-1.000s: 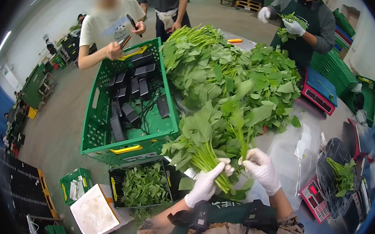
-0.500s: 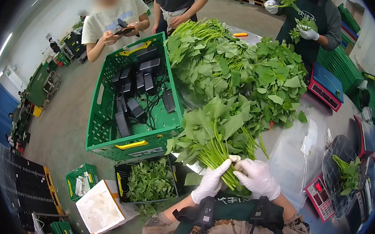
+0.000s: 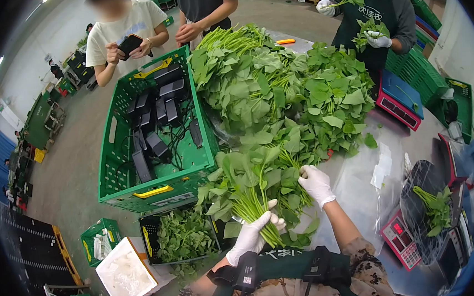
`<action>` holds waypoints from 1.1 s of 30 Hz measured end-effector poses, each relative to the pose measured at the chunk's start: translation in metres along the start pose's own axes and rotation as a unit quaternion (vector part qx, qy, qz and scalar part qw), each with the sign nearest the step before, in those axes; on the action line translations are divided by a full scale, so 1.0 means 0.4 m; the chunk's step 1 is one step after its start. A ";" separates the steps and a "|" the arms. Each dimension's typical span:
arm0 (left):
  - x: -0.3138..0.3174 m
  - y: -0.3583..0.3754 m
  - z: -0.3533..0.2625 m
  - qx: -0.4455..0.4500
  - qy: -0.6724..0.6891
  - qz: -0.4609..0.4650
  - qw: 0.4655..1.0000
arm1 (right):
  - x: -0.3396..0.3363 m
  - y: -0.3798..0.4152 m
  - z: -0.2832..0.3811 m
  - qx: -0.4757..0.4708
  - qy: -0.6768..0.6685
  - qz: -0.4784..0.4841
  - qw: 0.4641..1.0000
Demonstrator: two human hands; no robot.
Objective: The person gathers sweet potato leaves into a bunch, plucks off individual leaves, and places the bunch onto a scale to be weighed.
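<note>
- Your left hand (image 3: pixel 252 234) has its gloved fingers curled tight around the stems of a bunch of greens (image 3: pixel 251 183), held near you at the close edge of the desk (image 3: pixel 363 193), leaves fanning away toward the big pile of greens (image 3: pixel 282 89).
- Your right hand (image 3: pixel 316 183) reaches a little farther out, fingers bent down onto stems at the near edge of that pile; whether they pinch a stem or only rest on it you cannot tell.
- Expect the bunch to be light and floppy: thin stems that bend, broad soft leaves that bruise or tear easily.
- Take hold low on the stems, where they gather, never on the leaves; gloves may slide on smooth stems, so keep the grip snug.
- The bunch looks fresh: pale green stalks, darker heart-shaped leaves, unwilted.
</note>
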State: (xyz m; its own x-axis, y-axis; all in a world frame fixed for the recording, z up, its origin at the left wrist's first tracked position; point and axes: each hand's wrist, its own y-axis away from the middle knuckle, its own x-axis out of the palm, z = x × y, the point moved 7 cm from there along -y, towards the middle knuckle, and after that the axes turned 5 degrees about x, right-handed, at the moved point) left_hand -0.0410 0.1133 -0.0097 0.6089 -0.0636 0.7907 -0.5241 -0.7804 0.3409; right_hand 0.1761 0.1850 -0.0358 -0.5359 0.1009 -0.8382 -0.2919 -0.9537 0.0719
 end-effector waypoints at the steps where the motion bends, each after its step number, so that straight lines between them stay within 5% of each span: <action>1: -0.003 -0.002 0.004 -0.008 0.003 -0.001 1.000 | 0.005 -0.005 -0.002 -0.010 0.017 -0.008 1.000; 5: -0.008 -0.002 0.003 -0.019 -0.026 -0.023 0.999 | -0.044 -0.003 -0.033 0.035 -0.244 -0.004 0.969; 7: 0.002 -0.003 -0.003 -0.009 -0.020 -0.018 1.000 | -0.078 0.008 -0.037 0.103 -0.480 0.069 0.869; 10: 0.014 -0.008 -0.005 -0.007 -0.020 -0.018 1.000 | -0.087 0.030 -0.033 0.041 -0.700 0.141 0.699; 12: 0.021 -0.017 -0.007 0.003 -0.025 -0.014 1.000 | -0.104 0.064 0.002 0.021 -0.777 0.187 0.601; 16: 0.051 -0.032 -0.019 0.036 -0.037 -0.003 0.999 | -0.145 0.127 0.119 -0.065 -0.827 0.270 0.488; 19: 0.068 -0.039 -0.026 0.042 -0.034 -0.005 0.999 | -0.141 0.154 0.153 -0.067 -0.817 0.283 0.498; 20: 0.068 -0.043 -0.026 0.052 -0.042 0.011 0.998 | -0.144 0.164 0.164 -0.080 -0.786 0.284 0.543; 22: 0.078 -0.040 -0.032 0.080 -0.049 0.014 0.995 | -0.134 0.204 0.199 -0.013 -0.574 0.268 0.773; 24: 0.071 -0.027 -0.024 0.056 -0.061 0.001 0.997 | -0.088 0.234 0.209 -0.020 -0.353 0.257 0.899; 27: 0.058 -0.024 -0.011 0.056 -0.089 0.013 0.994 | -0.068 0.266 0.232 -0.120 -0.197 0.270 0.935; 29: 0.009 -0.021 0.008 0.038 -0.049 -0.007 0.998 | -0.054 0.232 0.192 -0.073 -0.290 0.333 0.894; 30: -0.009 -0.013 0.005 0.037 -0.042 -0.027 0.998 | -0.037 0.186 0.122 0.036 -0.329 0.309 0.892; 31: -0.023 -0.007 0.000 0.039 -0.035 -0.046 0.998 | -0.074 0.129 0.092 -0.006 -0.195 0.135 0.971; 33: -0.028 0.010 -0.008 0.043 -0.033 -0.038 0.998 | -0.052 0.056 -0.017 0.047 -0.151 0.013 0.987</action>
State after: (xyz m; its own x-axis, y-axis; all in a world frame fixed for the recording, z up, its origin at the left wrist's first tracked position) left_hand -0.0516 0.1128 -0.0155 0.6846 -0.0417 0.7277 -0.4235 -0.8354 0.3505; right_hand 0.1862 0.1596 -0.0205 -0.7521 0.1704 -0.6366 -0.3402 -0.9277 0.1536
